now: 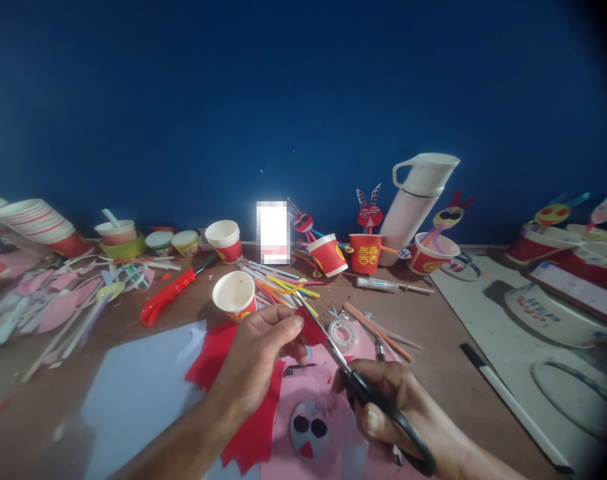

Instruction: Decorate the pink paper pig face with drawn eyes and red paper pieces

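Note:
My left hand (268, 340) pinches a small piece of red paper (313, 328) in the middle of the head view. Black-handled scissors (366, 390) are in my right hand (393, 400), their blades pointing up and left beside the red piece. Below my hands lies a pale oval face (310, 430) with two black eyes and a red triangle, on pink paper (283, 443). A larger red sheet (256, 427) with ragged edges lies partly under my left forearm. A clear tape roll (343, 335) sits just beyond the scissor blades.
A red utility knife (168, 297), an upright paper cup (234, 293) and colored sticks (283, 287) lie beyond my left hand. Cup figures (368, 253) and a leaning thermos (413, 207) stand along the blue wall. Paper scraps (58, 300) cover the left; a white bowl (553, 317) is right.

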A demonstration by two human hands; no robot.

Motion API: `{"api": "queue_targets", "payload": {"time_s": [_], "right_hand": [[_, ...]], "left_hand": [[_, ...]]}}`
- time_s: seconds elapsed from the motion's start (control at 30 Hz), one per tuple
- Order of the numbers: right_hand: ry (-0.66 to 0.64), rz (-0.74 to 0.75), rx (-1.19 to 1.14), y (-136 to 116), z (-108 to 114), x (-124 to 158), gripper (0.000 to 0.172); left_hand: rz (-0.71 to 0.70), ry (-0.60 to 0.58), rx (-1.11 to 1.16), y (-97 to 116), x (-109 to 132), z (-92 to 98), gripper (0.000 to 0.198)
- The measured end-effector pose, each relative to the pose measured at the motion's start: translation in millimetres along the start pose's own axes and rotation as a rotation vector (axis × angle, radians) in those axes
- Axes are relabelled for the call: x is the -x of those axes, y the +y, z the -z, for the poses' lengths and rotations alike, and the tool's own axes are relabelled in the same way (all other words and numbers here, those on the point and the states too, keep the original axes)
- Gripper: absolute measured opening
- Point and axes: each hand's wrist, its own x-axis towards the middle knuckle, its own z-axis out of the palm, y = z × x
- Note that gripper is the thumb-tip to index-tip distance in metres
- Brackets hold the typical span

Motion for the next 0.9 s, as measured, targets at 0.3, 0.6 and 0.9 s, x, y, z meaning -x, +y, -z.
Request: {"api": "queue_targets", "payload": {"time_s": [0.3, 0.6, 0.9], "right_hand": [[0.067, -0.012, -0.023, 4.3, -2.7, -1.0, 0.069], [0.072, 0.057, 0.091, 9.0, 2.4, 0.9, 0.046], [0.081, -0.014, 0.041, 1.2, -3.0, 1.0, 0.068]], "left_hand": [[-0.007, 0.041, -0.045, -0.7, 1.3, -1.5, 0.015], [-0.009, -0.008, -0.074, 2.3, 1.1, -2.6, 0.017], [0.034, -0.074, 0.049, -1.1, 3.3, -5.4, 0.016]]}}
